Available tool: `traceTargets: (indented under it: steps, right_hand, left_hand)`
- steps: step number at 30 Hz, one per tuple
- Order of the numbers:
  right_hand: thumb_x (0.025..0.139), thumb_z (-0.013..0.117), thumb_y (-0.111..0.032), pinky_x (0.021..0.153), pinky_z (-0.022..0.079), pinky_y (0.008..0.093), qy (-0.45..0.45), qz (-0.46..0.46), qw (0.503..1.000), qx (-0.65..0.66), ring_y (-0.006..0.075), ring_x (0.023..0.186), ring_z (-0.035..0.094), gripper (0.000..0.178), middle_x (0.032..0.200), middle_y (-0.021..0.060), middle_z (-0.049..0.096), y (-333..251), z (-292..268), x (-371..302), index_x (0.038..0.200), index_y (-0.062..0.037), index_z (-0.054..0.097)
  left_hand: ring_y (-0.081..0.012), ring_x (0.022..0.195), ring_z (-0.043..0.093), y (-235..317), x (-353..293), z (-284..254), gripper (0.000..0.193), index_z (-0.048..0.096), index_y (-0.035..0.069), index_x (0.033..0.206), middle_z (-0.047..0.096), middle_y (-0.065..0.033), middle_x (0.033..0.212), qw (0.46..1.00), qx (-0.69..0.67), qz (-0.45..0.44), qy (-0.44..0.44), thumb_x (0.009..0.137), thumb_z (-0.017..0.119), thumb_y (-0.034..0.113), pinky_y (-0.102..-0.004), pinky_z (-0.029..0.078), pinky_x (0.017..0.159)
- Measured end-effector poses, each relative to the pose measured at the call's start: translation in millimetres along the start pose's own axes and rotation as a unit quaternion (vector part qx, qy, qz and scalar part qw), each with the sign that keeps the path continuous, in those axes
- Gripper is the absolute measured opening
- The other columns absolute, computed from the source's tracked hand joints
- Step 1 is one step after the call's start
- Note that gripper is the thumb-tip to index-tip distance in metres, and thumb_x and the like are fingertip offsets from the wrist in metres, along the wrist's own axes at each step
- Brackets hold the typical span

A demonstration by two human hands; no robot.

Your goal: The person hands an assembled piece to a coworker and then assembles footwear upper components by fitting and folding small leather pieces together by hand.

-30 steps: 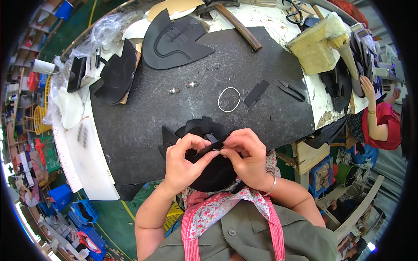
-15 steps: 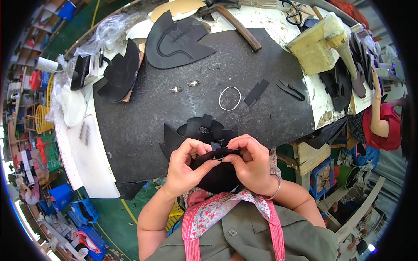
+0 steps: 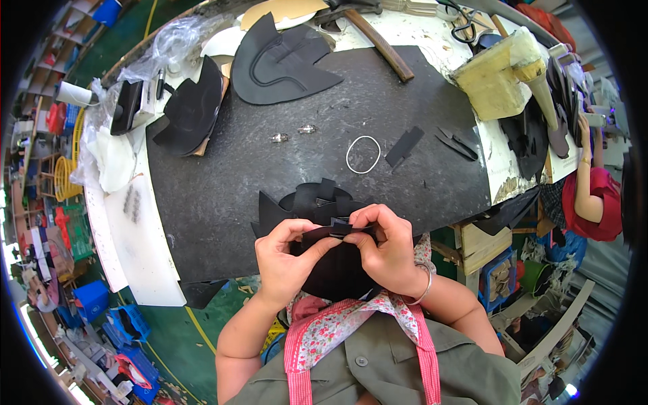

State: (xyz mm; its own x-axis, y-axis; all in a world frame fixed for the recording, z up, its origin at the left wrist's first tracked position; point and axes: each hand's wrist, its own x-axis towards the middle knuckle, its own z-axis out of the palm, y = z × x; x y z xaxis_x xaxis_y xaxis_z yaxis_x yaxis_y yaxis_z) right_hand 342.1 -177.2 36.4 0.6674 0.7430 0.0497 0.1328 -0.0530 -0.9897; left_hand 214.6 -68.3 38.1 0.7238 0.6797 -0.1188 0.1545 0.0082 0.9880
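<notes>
A black leather piece, seemingly a shoe upper (image 3: 331, 273), is held up at the mat's near edge between both my hands. My left hand (image 3: 283, 263) pinches its left side, thumb and fingers pressed together. On the other side my right hand (image 3: 390, 253) grips it the same way, its thumb meeting the left one. A short black strap tab (image 3: 339, 228) stands up between the thumbs, with a glint of metal beside it. Just beyond lies another black piece with straps (image 3: 273, 210), partly hidden by my hands.
On the dark mat (image 3: 223, 223) lie two small metal buckles (image 3: 307, 129), a white rubber band (image 3: 363, 154), a black strip (image 3: 405, 148) and small snips (image 3: 459, 144). Farther off are a wooden handle (image 3: 379, 44), black cut pieces (image 3: 283, 64), scissors (image 3: 463, 25) and a yellowish block (image 3: 489, 77).
The metal bar that showed between my thumbs is now mostly covered by the black strap tab. My hands have stayed pinched in nearly the same place; the whole view has shifted slightly.
</notes>
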Motion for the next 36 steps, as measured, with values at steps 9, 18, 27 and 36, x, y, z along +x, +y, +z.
traceTargets:
  steps: [9, 18, 27, 36]
  right_hand:
    - [0.07, 0.065, 0.011, 0.062, 0.05, 0.0276, -0.003, 0.02, 1.0, 0.013, 0.0182, 0.068, 0.064, 0.017, 0.074, 0.0098, 0.063, -3.7, 2.8, 5.2, 0.082, 0.0009, 0.057]
    - [0.073, 0.062, 0.016, 0.069, 0.053, 0.0261, -0.005, 0.076, 0.993, 0.086, 0.0147, 0.079, 0.065, 0.016, 0.084, 0.0107, 0.066, -4.8, 2.8, 3.1, 0.083, 0.0033, 0.058]
    - [0.076, 0.062, 0.015, 0.075, 0.054, 0.0275, -0.025, 0.132, 0.985, 0.111, 0.0165, 0.087, 0.065, 0.014, 0.089, 0.0139, 0.067, -19.7, -0.5, 3.4, 0.084, 0.0047, 0.057]
    - [0.067, 0.059, 0.021, 0.072, 0.053, 0.0278, -0.051, 0.046, 0.992, 0.104, 0.0208, 0.082, 0.067, 0.023, 0.089, 0.0158, 0.067, -22.8, -7.2, -12.5, 0.082, 0.0032, 0.057]
  left_hand:
    - [-0.0098, 0.08, 0.064, 12.1, 6.6, -1.4, 0.03, 0.055, -0.002, 0.097, 0.068, -0.0083, 0.083, 0.998, -0.053, -0.019, 0.009, 0.074, 0.074, -0.005, -0.0222, 0.05, 0.072]
    - [-0.0101, 0.08, 0.064, 5.8, 4.5, -2.6, 0.031, 0.056, -0.001, 0.094, 0.067, -0.0072, 0.083, 0.996, -0.089, 0.0, -0.011, 0.07, 0.076, -0.006, -0.0228, 0.051, 0.075]
    - [-0.0148, 0.071, 0.06, 4.2, 0.0, -5.0, 0.027, 0.061, 0.001, 0.079, 0.067, -0.0081, 0.078, 0.986, 0.077, 0.145, 0.038, 0.062, 0.078, -0.01, -0.0264, 0.046, 0.067]
    - [-0.0193, 0.07, 0.061, 9.5, -8.4, -11.0, 0.026, 0.06, 0.003, 0.076, 0.067, -0.0102, 0.078, 0.98, 0.034, 0.196, -0.028, 0.061, 0.079, -0.005, -0.0295, 0.044, 0.067]
